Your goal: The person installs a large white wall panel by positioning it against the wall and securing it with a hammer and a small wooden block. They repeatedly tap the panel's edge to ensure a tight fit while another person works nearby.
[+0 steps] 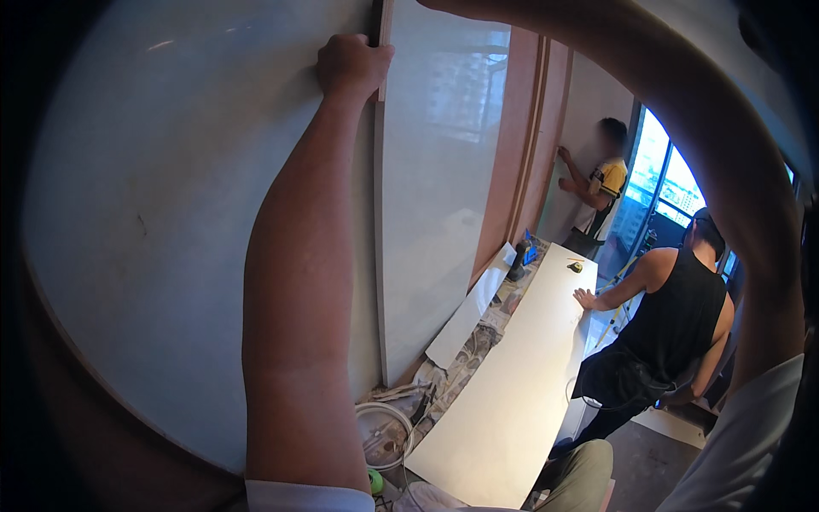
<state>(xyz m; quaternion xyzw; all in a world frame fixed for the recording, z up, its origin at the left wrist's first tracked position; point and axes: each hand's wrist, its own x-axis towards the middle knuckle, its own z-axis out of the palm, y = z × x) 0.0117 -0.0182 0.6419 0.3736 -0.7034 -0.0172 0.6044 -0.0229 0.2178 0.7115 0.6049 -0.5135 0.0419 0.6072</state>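
My left arm reaches up along the pale wall (153, 239). At its end, my left hand (351, 66) is closed at the left edge of a tall, glossy white panel (435, 162), its thumb side against the panel's narrow edge. The curled fingertips are partly hidden. My right arm (725, 111) arcs across the top right of the view. Its hand lies beyond the upper edge, so what it touches does not show. The panel stands upright in front of a reddish-brown wood surface (502, 192).
A long white board (503, 375) lies below, with a tape measure (575, 267) on it. A coiled white hose (384, 410) is beside it. One person in a black tank top (674, 299) leans a hand on the board; another in yellow (608, 177) stands at the far wall.
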